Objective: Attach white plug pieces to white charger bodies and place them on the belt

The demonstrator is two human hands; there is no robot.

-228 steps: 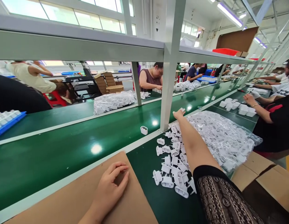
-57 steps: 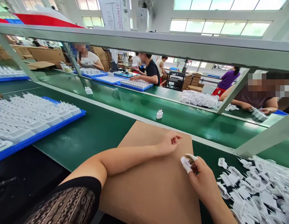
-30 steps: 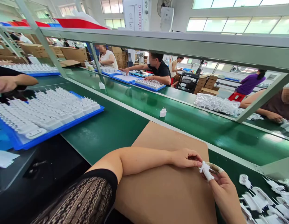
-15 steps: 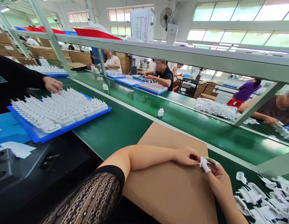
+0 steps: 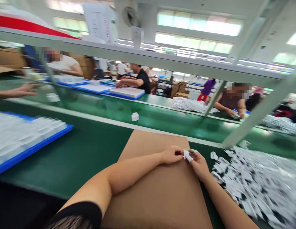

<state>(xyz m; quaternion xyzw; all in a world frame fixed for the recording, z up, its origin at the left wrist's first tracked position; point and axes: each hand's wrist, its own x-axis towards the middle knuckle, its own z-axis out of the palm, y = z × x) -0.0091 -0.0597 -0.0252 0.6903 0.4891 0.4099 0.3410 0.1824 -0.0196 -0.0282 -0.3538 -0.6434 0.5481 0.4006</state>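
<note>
Over a sheet of brown cardboard (image 5: pixel 157 190), my two hands meet at a small white plastic plug part (image 5: pixel 186 155). My right hand (image 5: pixel 199 163) is closed around it between thumb and fingers; a pale cover shows on one of these fingers. From the left, my left hand (image 5: pixel 172 155) pinches the part's near end with thumb and fingertips. Motion blur and the fingers hide the part's finer shape. Just right of my right hand lies a spread pile of loose white plug parts (image 5: pixel 245 178).
A white charger (image 5: pixel 135 116) stands on the green belt (image 5: pixel 109 111) beyond the cardboard. At left, a co-worker's hand (image 5: pixel 25 89) is near another charger (image 5: pixel 53 97), above a blue tray (image 5: pixel 50 138) of chargers. A slanted post (image 5: pixel 255 111) rises at right.
My view has swung to the right, bringing more of the loose pile into sight. The co-worker's hand has left the tray for the belt. Both my hands keep the plug part.
</note>
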